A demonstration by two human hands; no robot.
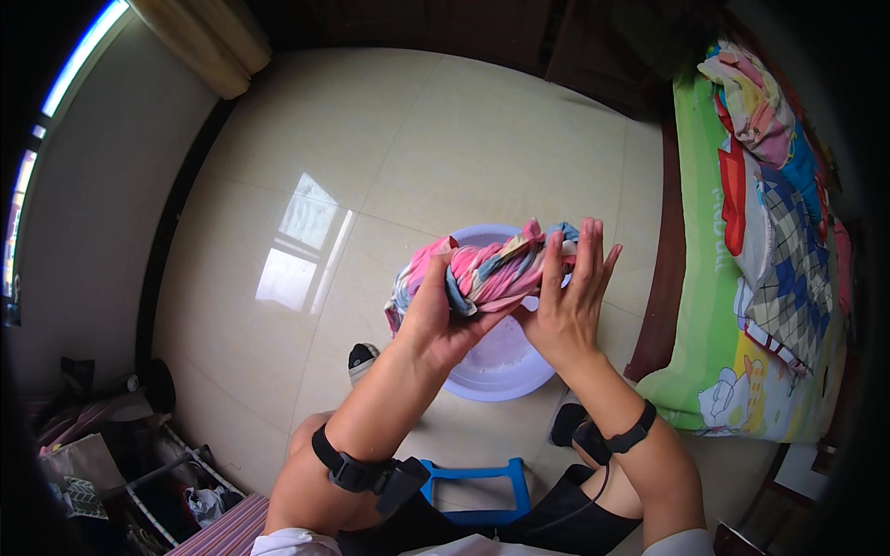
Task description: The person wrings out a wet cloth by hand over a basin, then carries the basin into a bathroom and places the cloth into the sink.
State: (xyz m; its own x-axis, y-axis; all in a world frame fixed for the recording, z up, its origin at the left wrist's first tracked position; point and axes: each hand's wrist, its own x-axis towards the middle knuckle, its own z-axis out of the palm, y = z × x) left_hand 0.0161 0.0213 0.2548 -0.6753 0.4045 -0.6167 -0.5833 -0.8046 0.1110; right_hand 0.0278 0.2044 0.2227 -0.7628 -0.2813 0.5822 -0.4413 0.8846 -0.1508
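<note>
A bundle of wet-looking, twisted pink, blue and cream patterned cloth [497,271] is held above a pale lavender plastic basin [535,386]. My left hand [438,316] grips it from below, thumb across the near side and fingers underneath. One loose end of the cloth hangs past my left wrist side. At the bundle's right end, my right hand [573,306] has its fingers extended and spread, against or just in front of the cloth. Its thumb is close to my left fingertips. Water with some suds [504,347] shows inside the basin, partly hidden by my hands.
The basin stands on a glossy tiled floor [417,153] between my feet. A blue plastic stool [476,518] is under me. On the right is a bed with a green sheet [695,278] and piled clothes [793,278]. A cluttered rack [149,511] stands at lower left.
</note>
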